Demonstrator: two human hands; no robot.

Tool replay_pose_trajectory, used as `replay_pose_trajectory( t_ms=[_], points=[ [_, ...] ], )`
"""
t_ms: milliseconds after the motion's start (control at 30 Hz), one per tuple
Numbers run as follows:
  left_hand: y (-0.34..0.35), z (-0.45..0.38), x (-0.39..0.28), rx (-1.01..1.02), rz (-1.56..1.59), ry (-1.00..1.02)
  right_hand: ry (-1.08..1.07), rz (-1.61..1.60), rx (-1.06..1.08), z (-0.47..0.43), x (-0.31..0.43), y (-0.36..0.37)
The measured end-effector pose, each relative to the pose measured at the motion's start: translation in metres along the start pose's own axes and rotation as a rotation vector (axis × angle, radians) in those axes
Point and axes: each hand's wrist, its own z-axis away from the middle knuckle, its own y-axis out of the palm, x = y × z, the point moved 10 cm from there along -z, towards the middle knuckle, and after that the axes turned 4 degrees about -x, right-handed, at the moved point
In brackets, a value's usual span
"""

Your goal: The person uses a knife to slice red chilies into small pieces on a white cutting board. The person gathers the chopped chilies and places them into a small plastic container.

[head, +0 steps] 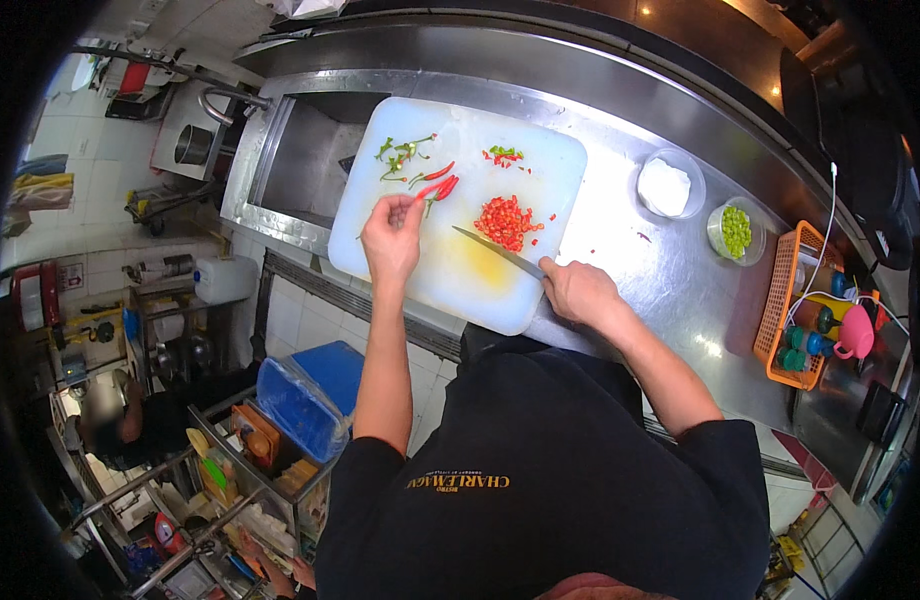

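A white plastic cutting board (437,262) lies before me, its left part over the sink. My left hand (394,232) pinches a red chili pepper (430,187) by its end. Right beside it lie more whole red chilies (439,172), and above them a scatter of green chili stems (400,156). My right hand (580,291) grips a kitchen knife (497,250) at the board's lower right edge, the blade pointing up and left. Just above the blade sits a pile of chopped red chili (508,223). A small heap of green and red bits (502,155) lies near the board's top edge.
On the steel counter (617,247) to the right stand a round tub with white contents (665,187) and a tub of chopped green pieces (736,231). Farther right is an orange basket (776,300) of bottles. The steel sink (310,157) is at left. Another person (141,427) is at lower left.
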Motion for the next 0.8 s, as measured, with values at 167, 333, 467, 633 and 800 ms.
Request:
replay_pose_trajectory(
  t_ms=[167, 333, 467, 633, 800],
  points=[
    [-0.019, 0.058, 0.051, 0.013, 0.218, -0.254, -0.071, 0.036, -0.021, -0.001, -0.01, -0.011],
    [-0.035, 0.107, 0.086, -0.038, 0.327, -0.442, -0.13, 0.074, -0.015, 0.02, -0.027, -0.03],
    [-0.037, 0.111, 0.088, -0.008, 0.358, -0.374, -0.217, 0.156, -0.004, 0.013, -0.049, -0.035],
    [-0.008, 0.116, 0.082, 0.139, 0.302, -0.341, -0.233, 0.251, 0.018, -0.023, -0.042, -0.061],
    [0.022, 0.132, 0.064, 0.216, 0.27, -0.385, -0.179, 0.26, 0.005, -0.035, -0.029, -0.069]
  ],
)
